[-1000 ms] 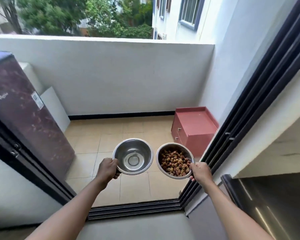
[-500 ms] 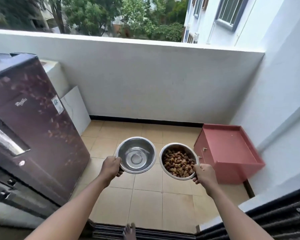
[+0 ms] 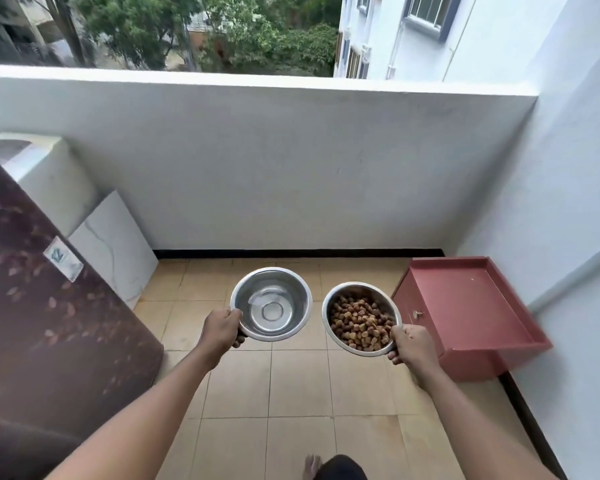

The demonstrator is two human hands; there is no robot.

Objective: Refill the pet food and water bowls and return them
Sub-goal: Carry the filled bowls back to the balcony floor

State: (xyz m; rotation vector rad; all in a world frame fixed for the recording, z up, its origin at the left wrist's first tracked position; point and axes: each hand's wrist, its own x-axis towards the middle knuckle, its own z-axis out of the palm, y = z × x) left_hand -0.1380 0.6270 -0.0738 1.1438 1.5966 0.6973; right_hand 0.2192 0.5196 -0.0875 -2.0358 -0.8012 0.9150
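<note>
The left hand (image 3: 220, 329) grips the near rim of a steel water bowl (image 3: 271, 304), fingers curled under. The right hand (image 3: 411, 344) grips a second steel bowl (image 3: 362, 318) the same way, filled with brown kibble (image 3: 359, 322). Both bowls are held side by side, apart, above the tiled balcony floor (image 3: 298, 386). A red cabinet (image 3: 465, 317) stands in the floor's right corner, a dark fridge (image 3: 42, 323) along its left edge.

Daylit balcony: tan tiled floor (image 3: 302, 393), white parapet wall (image 3: 291, 168), red cabinet (image 3: 465, 313) right, maroon fridge (image 3: 49, 323) left
</note>
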